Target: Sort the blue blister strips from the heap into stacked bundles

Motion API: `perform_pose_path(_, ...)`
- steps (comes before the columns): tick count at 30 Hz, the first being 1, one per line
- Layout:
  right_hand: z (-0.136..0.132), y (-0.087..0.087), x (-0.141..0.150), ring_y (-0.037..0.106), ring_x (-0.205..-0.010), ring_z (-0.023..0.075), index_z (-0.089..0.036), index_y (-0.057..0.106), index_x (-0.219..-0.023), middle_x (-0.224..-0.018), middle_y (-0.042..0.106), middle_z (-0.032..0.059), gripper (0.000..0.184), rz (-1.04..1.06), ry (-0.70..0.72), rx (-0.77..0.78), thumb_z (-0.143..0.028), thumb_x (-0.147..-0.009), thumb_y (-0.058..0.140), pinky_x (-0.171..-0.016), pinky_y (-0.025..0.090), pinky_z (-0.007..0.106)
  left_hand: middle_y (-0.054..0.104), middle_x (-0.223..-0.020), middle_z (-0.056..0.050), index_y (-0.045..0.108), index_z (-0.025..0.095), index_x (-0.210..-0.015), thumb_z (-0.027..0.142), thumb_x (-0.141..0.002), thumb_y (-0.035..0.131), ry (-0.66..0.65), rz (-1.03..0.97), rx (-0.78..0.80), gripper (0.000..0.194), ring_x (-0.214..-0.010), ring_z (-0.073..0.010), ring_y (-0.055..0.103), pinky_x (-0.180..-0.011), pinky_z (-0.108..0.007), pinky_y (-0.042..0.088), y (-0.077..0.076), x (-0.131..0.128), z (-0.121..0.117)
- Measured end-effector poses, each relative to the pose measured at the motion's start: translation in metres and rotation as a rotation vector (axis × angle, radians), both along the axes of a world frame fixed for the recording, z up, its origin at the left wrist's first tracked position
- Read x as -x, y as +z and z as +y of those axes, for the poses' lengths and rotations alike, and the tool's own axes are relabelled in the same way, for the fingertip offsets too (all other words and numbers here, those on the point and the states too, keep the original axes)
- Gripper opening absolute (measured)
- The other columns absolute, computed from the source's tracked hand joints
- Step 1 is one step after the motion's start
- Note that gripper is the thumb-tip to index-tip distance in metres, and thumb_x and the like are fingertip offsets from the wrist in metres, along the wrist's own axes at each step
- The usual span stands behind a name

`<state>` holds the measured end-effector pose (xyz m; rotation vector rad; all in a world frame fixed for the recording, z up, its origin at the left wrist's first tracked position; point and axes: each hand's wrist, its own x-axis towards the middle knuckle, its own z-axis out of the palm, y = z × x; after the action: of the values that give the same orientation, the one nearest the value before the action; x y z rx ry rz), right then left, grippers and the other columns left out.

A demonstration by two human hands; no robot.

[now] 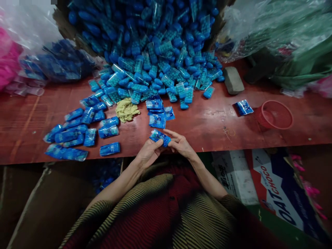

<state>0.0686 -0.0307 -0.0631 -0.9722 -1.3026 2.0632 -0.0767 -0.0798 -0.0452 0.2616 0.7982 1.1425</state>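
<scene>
Near the table's front edge, my left hand (150,151) and my right hand (181,145) both grip one blue wrapped tube (159,136), thumbs on top of it. Some of my right fingers stretch out past its far side. Just beyond lie flat blue printed wrappers (157,120), in a loose stack. A large heap of clear tubes with blue caps and small blue beads (155,69) spills onto the table from the back. Several blue wrapped tubes (71,135) lie in a group to the left, with one wrapped tube (110,148) closer to my left hand.
A crumpled yellow cloth (127,110) lies left of the wrappers. To the right are a grey block (233,80), a small stack of blue wrappers (243,107) and a red plastic basket (275,116). Plastic bags (306,45) crowd the back corners. Cardboard boxes (275,193) stand below the table.
</scene>
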Motion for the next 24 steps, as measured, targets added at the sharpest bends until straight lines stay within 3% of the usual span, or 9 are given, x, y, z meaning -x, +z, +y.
perform_pose_path(4, -0.003, -0.001, 0.003, 0.032, -0.04, 0.0043, -0.018, 0.05, -0.131, -0.043, 0.041, -0.0121, 0.059, -0.033, -0.061, -0.058, -0.033, -0.076, 0.063, -0.041, 0.026, 0.018, 0.07, -0.077, -0.004, 0.065, 0.011, -0.081, 0.029, -0.067, 0.076, 0.079, 0.0, 0.011, 0.025, -0.075, -0.0177, 0.067, -0.084, -0.035, 0.052, -0.006, -0.006, -0.001)
perform_pose_path(8, -0.003, -0.002, 0.004, 0.03, -0.037, 0.0037, -0.018, 0.053, -0.129, -0.043, 0.042, -0.0115, 0.056, -0.024, -0.027, -0.003, -0.038, -0.077, 0.063, -0.039, 0.024, 0.018, 0.071, -0.076, -0.005, 0.064, 0.011, -0.084, 0.031, -0.072, 0.072, 0.045, -0.022, 0.066, 0.024, -0.075, -0.0191, 0.068, -0.082, -0.036, 0.053, -0.006, -0.004, -0.001)
perform_pose_path(14, -0.005, -0.003, 0.011, 0.032, -0.038, 0.0024, -0.021, 0.051, -0.129, -0.051, 0.049, -0.0107, 0.06, 0.066, -0.003, 0.07, -0.046, -0.077, 0.063, -0.049, 0.045, 0.021, 0.071, -0.077, -0.003, 0.06, 0.015, -0.093, 0.026, -0.071, 0.074, 0.069, -0.016, 0.1, 0.029, -0.065, -0.018, 0.068, -0.071, -0.035, 0.056, -0.002, 0.003, 0.0)
perform_pose_path(18, -0.008, -0.002, 0.015, 0.036, -0.039, 0.0033, -0.022, 0.049, -0.131, -0.05, 0.045, -0.0111, 0.055, 0.01, -0.068, -0.025, -0.042, -0.081, 0.058, -0.048, 0.046, 0.019, 0.07, -0.075, -0.001, 0.06, 0.013, -0.087, 0.029, -0.065, 0.078, 0.175, 0.055, 0.086, 0.033, -0.062, -0.0145, 0.066, -0.067, -0.03, 0.056, -0.002, 0.001, 0.004)
perform_pose_path(21, -0.009, -0.002, 0.017, 0.04, -0.04, 0.0046, -0.019, 0.058, -0.119, -0.046, 0.045, -0.0104, 0.044, -0.1, -0.126, -0.083, -0.041, -0.081, 0.058, -0.044, 0.04, 0.017, 0.068, -0.075, 0.0, 0.06, 0.013, -0.086, 0.029, -0.061, 0.08, 0.223, 0.125, 0.081, 0.036, -0.063, -0.0126, 0.064, -0.066, -0.028, 0.054, -0.002, -0.002, 0.005)
perform_pose_path(24, -0.008, -0.002, 0.019, 0.044, -0.041, 0.0048, -0.017, 0.063, -0.091, -0.047, 0.05, -0.008, 0.031, -0.148, -0.204, -0.018, -0.043, -0.075, 0.063, -0.042, 0.039, 0.016, 0.067, -0.072, 0.001, 0.059, 0.014, -0.086, 0.031, -0.062, 0.08, 0.226, 0.195, 0.108, 0.037, -0.06, -0.0112, 0.062, -0.062, -0.026, 0.051, -0.003, -0.002, 0.004)
